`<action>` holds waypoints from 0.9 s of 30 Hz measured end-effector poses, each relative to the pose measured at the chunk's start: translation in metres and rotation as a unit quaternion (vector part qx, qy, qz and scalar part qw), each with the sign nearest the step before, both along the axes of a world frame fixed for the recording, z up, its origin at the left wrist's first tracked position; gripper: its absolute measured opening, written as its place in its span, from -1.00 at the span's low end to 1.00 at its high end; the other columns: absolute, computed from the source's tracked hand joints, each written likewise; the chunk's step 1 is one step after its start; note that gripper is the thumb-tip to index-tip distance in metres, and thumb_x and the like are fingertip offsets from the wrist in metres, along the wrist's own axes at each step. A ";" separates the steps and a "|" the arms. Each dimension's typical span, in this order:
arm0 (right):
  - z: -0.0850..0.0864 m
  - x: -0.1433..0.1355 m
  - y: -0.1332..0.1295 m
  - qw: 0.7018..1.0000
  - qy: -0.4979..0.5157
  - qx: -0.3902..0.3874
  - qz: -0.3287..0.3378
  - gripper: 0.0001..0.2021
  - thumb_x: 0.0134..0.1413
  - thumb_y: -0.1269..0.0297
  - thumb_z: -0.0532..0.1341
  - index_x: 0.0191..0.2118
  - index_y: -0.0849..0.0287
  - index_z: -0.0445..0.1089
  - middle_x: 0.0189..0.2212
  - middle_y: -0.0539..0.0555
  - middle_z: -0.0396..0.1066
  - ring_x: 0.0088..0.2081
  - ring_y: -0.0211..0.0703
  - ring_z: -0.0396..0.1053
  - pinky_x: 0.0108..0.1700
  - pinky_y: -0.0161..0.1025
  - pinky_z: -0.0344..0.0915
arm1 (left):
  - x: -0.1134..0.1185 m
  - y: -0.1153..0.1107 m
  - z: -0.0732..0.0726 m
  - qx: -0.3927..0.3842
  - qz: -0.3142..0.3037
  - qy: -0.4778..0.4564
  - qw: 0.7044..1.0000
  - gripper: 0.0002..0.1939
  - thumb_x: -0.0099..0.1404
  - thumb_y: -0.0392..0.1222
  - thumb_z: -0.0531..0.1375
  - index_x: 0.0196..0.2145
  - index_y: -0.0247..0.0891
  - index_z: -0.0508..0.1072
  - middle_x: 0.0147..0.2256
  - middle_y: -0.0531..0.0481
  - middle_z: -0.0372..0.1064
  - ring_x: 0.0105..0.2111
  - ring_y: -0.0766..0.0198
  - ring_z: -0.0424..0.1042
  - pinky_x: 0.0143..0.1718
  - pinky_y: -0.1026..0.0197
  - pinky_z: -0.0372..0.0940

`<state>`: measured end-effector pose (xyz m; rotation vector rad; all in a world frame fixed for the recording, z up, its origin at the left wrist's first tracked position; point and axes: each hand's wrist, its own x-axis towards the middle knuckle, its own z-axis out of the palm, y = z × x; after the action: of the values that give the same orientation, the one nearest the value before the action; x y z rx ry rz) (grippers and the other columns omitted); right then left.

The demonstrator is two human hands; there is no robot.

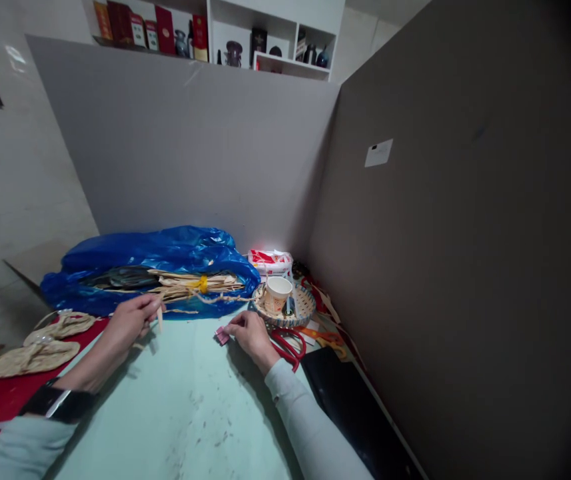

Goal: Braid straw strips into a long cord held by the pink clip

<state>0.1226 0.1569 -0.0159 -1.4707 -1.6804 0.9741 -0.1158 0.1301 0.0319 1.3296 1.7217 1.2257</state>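
Note:
My left hand [134, 319] is closed in a pinch on a short pale straw strip [160, 320], held above the table in front of the blue bag. Low over the light green table [200, 400], my right hand [251, 335] has its fingertips on a small pink clip [222, 335], which looks like a binder clip. Behind my left hand, a bundle of dry straw [180, 283] with a yellow tie lies in the open blue plastic bag [150, 243]. Red-handled scissors [292, 350] lie just right of my right wrist.
A woven basket [306, 307] holds a paper cup [278, 293]; a red-and-white packet [271, 261] sits behind it. Orange scissors [332, 340] and a black flat case [348, 407] lie along the right partition [440, 233]. Woven straw soles [32, 359] rest on red cloth at left.

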 end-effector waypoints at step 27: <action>0.005 0.003 0.000 1.000 0.002 -0.003 0.011 -0.92 -0.07 0.39 0.37 -0.37 0.27 0.57 -0.44 0.06 0.55 -0.37 -0.19 0.42 -0.35 -0.35 0.17 | 0.084 -0.009 -0.018 -0.072 -0.144 0.377 0.912 -0.78 0.39 -0.08 0.19 -0.23 -0.29 0.51 -0.26 -0.01 0.53 -0.23 0.19 0.52 -0.12 0.01 0.40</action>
<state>0.1253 0.1565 -0.0111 -1.4558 -1.6969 0.9934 -0.0317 0.1207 0.0134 2.0366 1.9493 0.4083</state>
